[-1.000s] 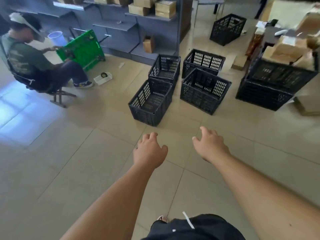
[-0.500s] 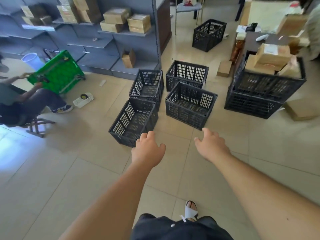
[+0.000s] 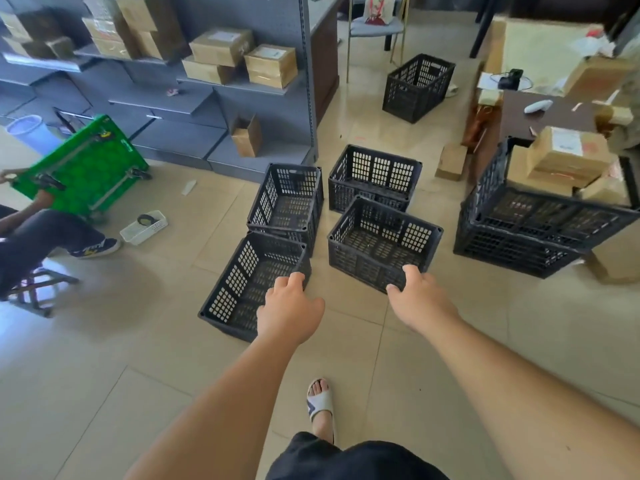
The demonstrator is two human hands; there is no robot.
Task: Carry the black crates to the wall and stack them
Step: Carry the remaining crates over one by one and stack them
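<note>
crates (image 3: 382,242) sit empty in a loose cluster on the tiled floor (image 3: 104,375), near the shelving (image 3: 214,109), none stacked yet; we reach both arms out, left hand (image 3: 289,311) and right hand (image 3: 420,299) spread wide, holding nothing, likely to take opposite rims; rigid black plastic, perforated lattice walls, boxy, probably nestable.

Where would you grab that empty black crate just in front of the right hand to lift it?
Probably by the top rim of the crate, coming from above with one hand on each short end. It sits upright and open, and a handle slot shows in its left end wall. The right hand already hovers at its near corner.
</note>
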